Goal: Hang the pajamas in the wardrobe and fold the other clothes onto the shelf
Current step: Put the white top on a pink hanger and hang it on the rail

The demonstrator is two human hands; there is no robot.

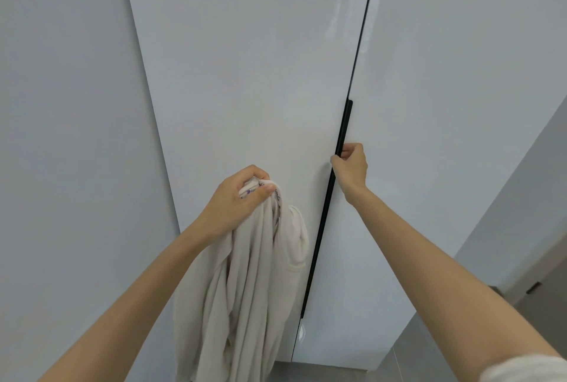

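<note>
A glossy white wardrobe fills the view, its left door [245, 90] and right door [460, 105] both closed. A long black handle [329, 197] runs down the gap between them. My right hand [351, 165] grips that handle near its upper part, fingers curled round the bar. My left hand [242, 194] holds up a beige garment [251, 283] by its collar, where a label with purple print shows. The cloth hangs down in loose folds in front of the left door.
A plain white panel [67, 136] stands to the left of the wardrobe. At the lower right are a grey wall [527, 197] and a strip of grey floor [414, 363] below the doors. The wardrobe's inside is hidden.
</note>
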